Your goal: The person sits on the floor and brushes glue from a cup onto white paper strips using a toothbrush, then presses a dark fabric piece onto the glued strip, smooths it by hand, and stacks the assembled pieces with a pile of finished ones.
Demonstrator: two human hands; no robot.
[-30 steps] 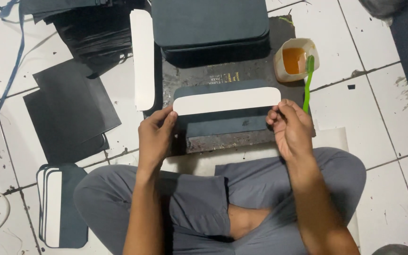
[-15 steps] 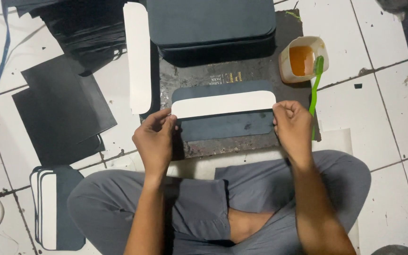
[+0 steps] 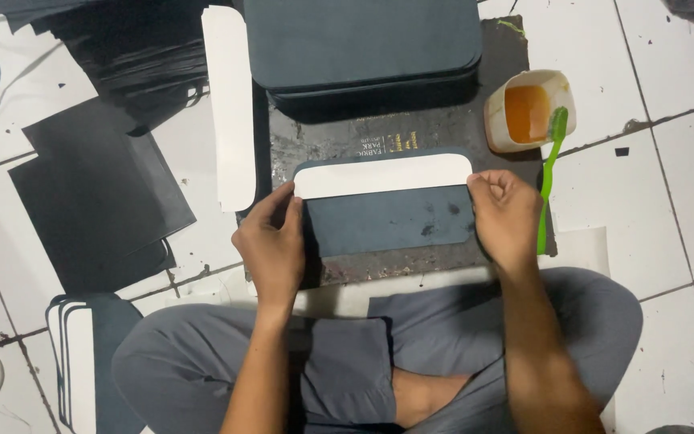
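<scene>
Two hands, left (image 3: pixel 271 245) and right (image 3: pixel 506 217), grip one dark sheet (image 3: pixel 391 219).

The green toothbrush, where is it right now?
In the head view, the green toothbrush lies on the person's right, its head leaning on the cup of orange glue, its handle just beyond the right hand.

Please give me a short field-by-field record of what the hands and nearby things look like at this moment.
left hand: presses the left end of the dark folded card piece
right hand: pinches its right end
card piece: white strip along its top, lying on a dark work board
glue cup: orange liquid, green brush resting in it
behind: stack of dark pieces
floor: white tiles
</scene>
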